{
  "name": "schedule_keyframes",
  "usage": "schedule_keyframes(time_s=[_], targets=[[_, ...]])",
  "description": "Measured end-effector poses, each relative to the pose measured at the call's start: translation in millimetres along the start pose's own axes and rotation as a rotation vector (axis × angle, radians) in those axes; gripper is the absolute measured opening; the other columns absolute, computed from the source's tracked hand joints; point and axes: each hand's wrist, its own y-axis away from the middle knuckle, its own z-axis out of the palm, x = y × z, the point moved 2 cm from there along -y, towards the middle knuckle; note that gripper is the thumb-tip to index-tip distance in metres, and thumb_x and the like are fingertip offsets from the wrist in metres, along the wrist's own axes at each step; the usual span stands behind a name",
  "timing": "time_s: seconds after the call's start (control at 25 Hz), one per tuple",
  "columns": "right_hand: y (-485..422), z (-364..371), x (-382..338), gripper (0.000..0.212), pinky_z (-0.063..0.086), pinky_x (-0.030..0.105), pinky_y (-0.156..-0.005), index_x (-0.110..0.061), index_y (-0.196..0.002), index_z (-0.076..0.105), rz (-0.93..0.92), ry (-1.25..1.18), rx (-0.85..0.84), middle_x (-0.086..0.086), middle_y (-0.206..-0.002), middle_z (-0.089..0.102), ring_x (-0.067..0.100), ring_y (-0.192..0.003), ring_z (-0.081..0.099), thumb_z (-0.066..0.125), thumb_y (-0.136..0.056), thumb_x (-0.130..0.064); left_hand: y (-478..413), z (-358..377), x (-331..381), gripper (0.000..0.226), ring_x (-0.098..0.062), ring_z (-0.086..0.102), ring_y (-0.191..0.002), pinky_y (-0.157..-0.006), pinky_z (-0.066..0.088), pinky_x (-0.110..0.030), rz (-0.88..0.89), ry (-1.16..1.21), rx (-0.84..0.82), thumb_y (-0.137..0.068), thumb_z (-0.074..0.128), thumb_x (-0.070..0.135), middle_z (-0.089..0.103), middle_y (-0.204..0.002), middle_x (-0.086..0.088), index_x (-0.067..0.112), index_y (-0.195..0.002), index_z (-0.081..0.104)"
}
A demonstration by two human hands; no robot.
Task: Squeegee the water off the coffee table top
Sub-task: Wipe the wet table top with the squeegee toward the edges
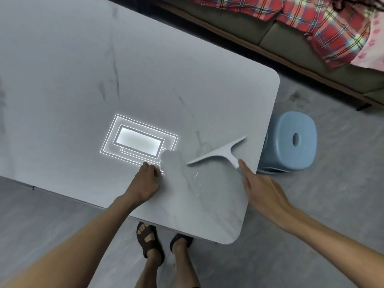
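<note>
Squeegee (220, 152) lying flat near the table's (83, 59) right edge, handle toward the right hand (260, 189).
Handle tip is just met by open right fingers, nothing gripped; left hand (146, 181) is curled, knuckles rested on the top; blade runs left-right.

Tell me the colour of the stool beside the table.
Light blue; the stool shows plainly in the head view.

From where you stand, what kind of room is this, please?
Probably a home living room: a low marble-look coffee table, a sofa with a plaid blanket behind it, and a blue plastic stool on the floor.
</note>
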Motion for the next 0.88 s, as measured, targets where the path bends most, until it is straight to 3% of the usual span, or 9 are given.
schedule_keyframes(time_s=[0.12,0.2,0.32,0.56,0.76,0.88], targets=[[-46.1,-13.7,-16.4,0.045,0.039,0.032,-0.053,-0.033,-0.146,0.022,-0.005,-0.065,0.107,0.006,-0.065,0.056,0.028,-0.054,0.051,0.029,-0.102,-0.034,10.3,2.7,-7.8,0.021,-0.024,0.048,-0.084,-0.068,0.033,-0.026,-0.025,0.008,0.021,-0.079,0.054,0.000,0.046,-0.110,-0.008,0.015,-0.092,0.046],[-69.9,-13.1,-26.1,0.042,0.040,0.036,-0.061,-0.033,-0.143,0.022,0.016,-0.076,0.108,0.008,-0.068,0.052,0.034,-0.061,0.048,0.026,-0.102,-0.034,14.0,4.8,-11.7,0.021,-0.025,0.047,-0.083,-0.067,0.033,-0.027,-0.035,0.007,0.021,-0.079,0.053,-0.001,0.045,-0.110,-0.009,0.014,-0.091,0.045],[-69.4,1.2,-27.1,0.044,0.039,0.038,-0.062,-0.032,-0.144,0.020,0.058,-0.069,0.099,0.007,-0.068,0.050,0.033,-0.063,0.046,0.028,-0.101,-0.031,16.7,10.7,-16.4,0.020,-0.025,0.046,-0.078,-0.065,0.032,-0.028,-0.025,-0.007,0.008,-0.080,0.054,0.001,0.042,-0.111,-0.009,0.012,-0.095,0.047],[23.5,43.2,-8.4,0.055,0.036,0.030,-0.052,-0.029,-0.151,0.019,0.042,-0.039,0.015,-0.001,-0.060,0.048,0.019,-0.051,0.045,0.038,-0.100,-0.023,24.6,22.5,-18.9,0.020,-0.027,0.048,-0.076,-0.066,0.034,-0.028,-0.003,-0.052,-0.048,-0.081,0.055,0.003,0.040,-0.113,-0.010,0.009,-0.099,0.048],[78.1,48.1,1.6,0.054,0.044,0.034,-0.056,-0.030,-0.150,0.025,0.094,-0.110,0.061,0.007,-0.075,0.062,0.025,-0.063,0.057,0.042,-0.100,-0.026,46.5,19.7,-25.6,0.019,-0.026,0.052,-0.077,-0.063,0.036,-0.031,-0.014,-0.017,-0.025,-0.082,0.046,-0.001,0.051,-0.096,-0.005,0.014,-0.094,0.047],[98.0,49.2,-19.7,0.054,0.049,0.037,-0.059,-0.031,-0.150,0.025,-0.038,-0.041,0.043,0.005,-0.088,0.065,0.028,-0.071,0.062,0.041,-0.099,-0.037,59.3,13.0,-37.7,0.021,-0.027,0.053,-0.072,-0.060,0.039,-0.033,-0.095,0.039,0.066,-0.081,0.040,0.000,0.055,-0.082,-0.003,0.015,-0.093,0.049]])
